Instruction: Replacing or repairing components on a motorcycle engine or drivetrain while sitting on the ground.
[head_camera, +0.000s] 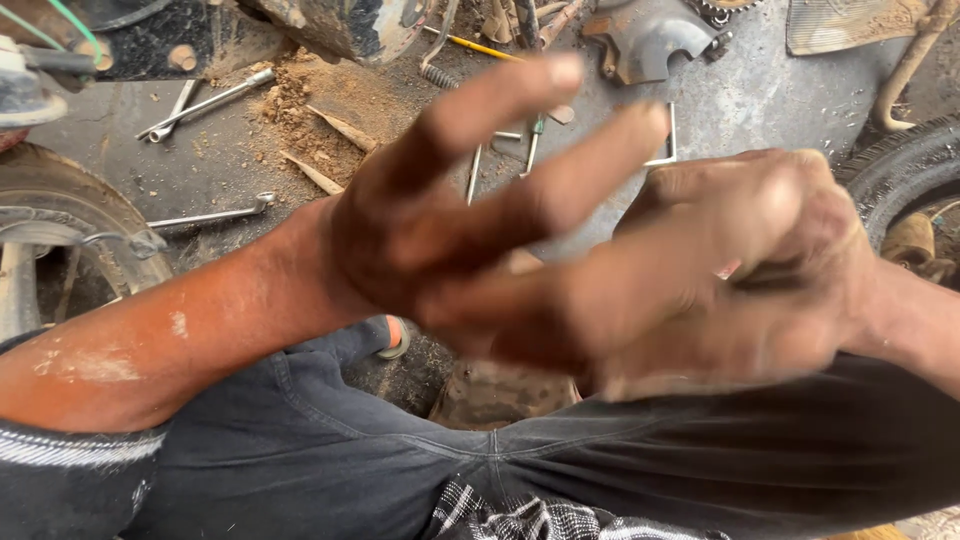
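My left hand (440, 200) is raised close to the camera, grimy, with its fingers spread apart and nothing in it. My right hand (740, 260) comes in from the right and lies against the left hand's lower fingers. Both hands are motion-blurred. The right hand's fingers are curled together; whether anything sits between them is unclear, though a small pinkish spot shows near its knuckles. My legs in dark trousers (420, 460) fill the bottom of the view.
A dirty concrete floor holds a long wrench (215, 100), a second wrench (215, 215), a pile of sawdust (320, 100) and a grey metal cover (650, 35). A wheel (60, 220) stands at left, a tyre (900, 170) at right.
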